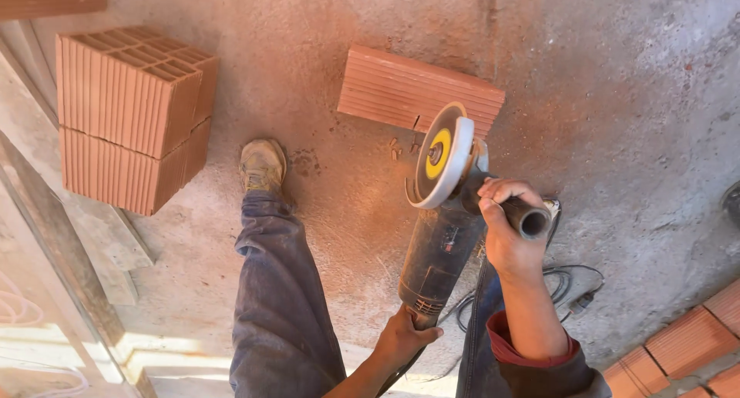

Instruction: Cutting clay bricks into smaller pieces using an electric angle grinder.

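Observation:
I hold a dark angle grinder (439, 251) over a dusty concrete floor. My left hand (402, 336) grips the rear end of its body. Around the black side handle near the grinder's head, my right hand (505, 225) is closed. The cutting disc (438, 153), with a yellow centre and a pale guard, stands on edge just in front of a flat ribbed red clay brick (420, 94) lying on the floor. That brick shows a small notch on its near edge, with crumbs beside it. My left foot in a dusty shoe (262, 165) stands to the left of the brick.
Two hollow red bricks (131, 113) are stacked at the left. More red bricks (678, 344) lie at the bottom right. A black power cable (570, 290) coils on the floor under my right arm. Wooden planks (69, 251) run along the left edge.

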